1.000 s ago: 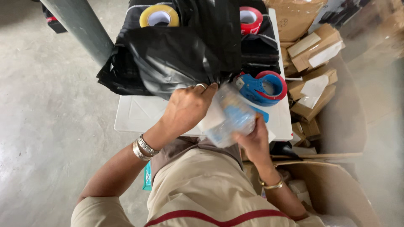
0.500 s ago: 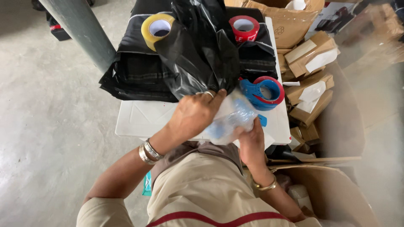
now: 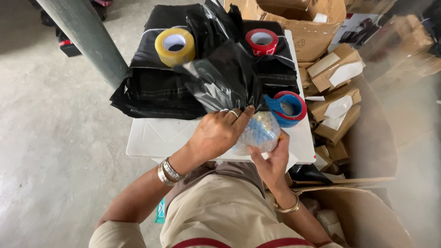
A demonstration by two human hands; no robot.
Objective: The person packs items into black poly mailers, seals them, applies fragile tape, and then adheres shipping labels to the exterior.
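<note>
Grey concrete floor surrounds our small white surface, which carries a stack of black bags with a yellow tape roll and a red tape roll on top. Our left hand has its grip closed on a crumpled black plastic bag, just above a bubble-wrapped item. Our right hand cups that item from below, fingers wrapped around it, over the surface's near edge. A blue and red tape dispenser lies just beside it. Cardboard boxes crowd the right.
</note>
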